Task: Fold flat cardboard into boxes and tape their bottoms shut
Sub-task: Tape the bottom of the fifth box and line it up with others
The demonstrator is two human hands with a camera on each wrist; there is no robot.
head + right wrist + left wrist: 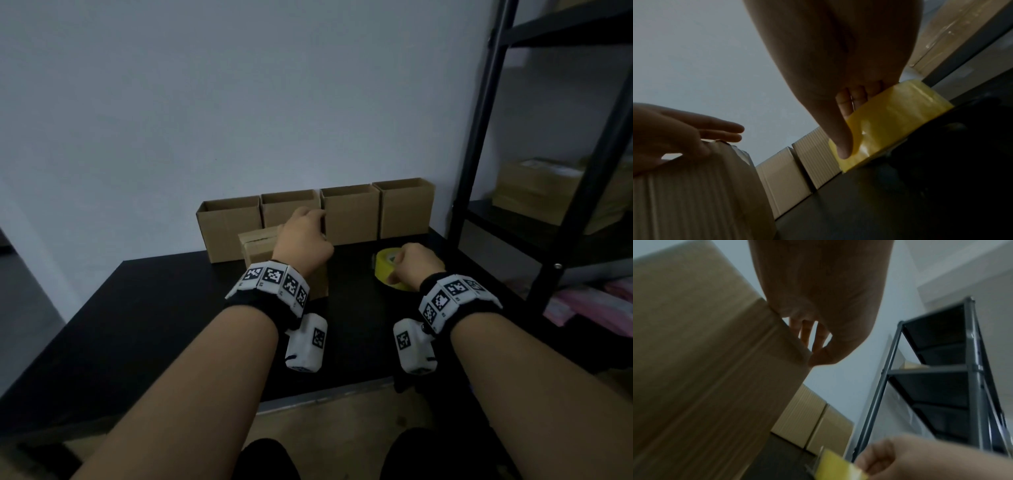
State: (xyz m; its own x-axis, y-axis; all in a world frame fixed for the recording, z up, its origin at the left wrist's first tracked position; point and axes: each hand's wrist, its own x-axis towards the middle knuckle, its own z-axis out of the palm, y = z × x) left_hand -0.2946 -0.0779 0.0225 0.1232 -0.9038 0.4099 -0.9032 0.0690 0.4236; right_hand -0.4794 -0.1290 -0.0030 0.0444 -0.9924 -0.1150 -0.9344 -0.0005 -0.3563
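A folded cardboard box [255,248] stands on the black table [137,325] with its taped bottom facing up. My left hand [305,236] rests on top of it, fingers stretched straight over the far edge [721,129] and thumb against the near corner [818,360]. To the right lies a yellow tape roll [385,267] on the table. My right hand [416,262] grips the roll, thumb pressed on its outer face [842,146] and fingers curled inside the core. The box [705,361] fills the left of the left wrist view.
Several open-topped finished boxes [349,212] line the wall behind the one under my hand. A black metal shelf rack [479,171] stands at the right, with bundled flat cardboard [534,185] on a shelf. The table's front edge is near my forearms.
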